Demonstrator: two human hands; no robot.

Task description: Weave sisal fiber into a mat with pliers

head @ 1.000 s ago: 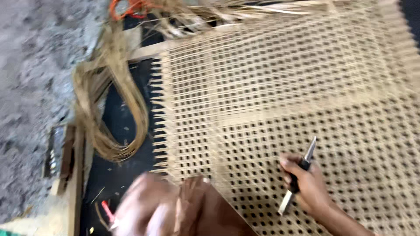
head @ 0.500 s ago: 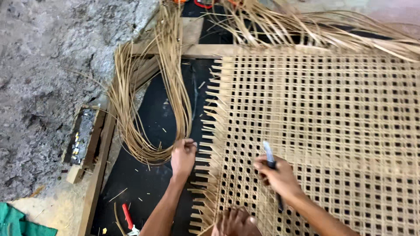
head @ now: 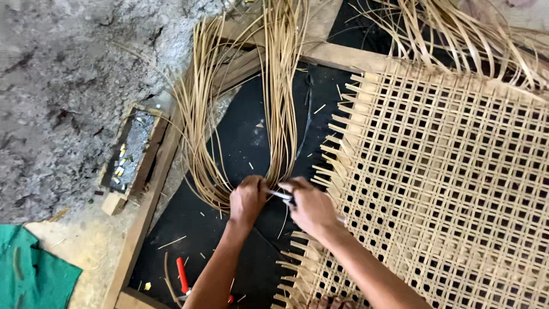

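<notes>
My left hand [head: 247, 200] grips the bottom of a looped bundle of thin cane strands [head: 280, 109] that lies on a black mat [head: 229, 149]. Close beside it, my right hand [head: 311, 209] holds a small metal-bladed tool [head: 281, 195], whose tip touches the strands at my left hand. Both hands meet just left of the woven cane panel [head: 446, 183], whose loose strand ends stick out along its left edge.
A wooden frame [head: 146, 217] borders the mat. A small wooden box [head: 130, 153] with small bits sits on the rough grey ground at left. A red-handled tool [head: 182, 276] lies on the mat below my hands. Green cloth [head: 31, 274] lies bottom left. Loose cane strands [head: 457, 34] fan over the panel's top.
Both hands have moved left off the panel's edge onto the cane bundle. My left hand now grips the strands and my right hand brings the tool against them.
</notes>
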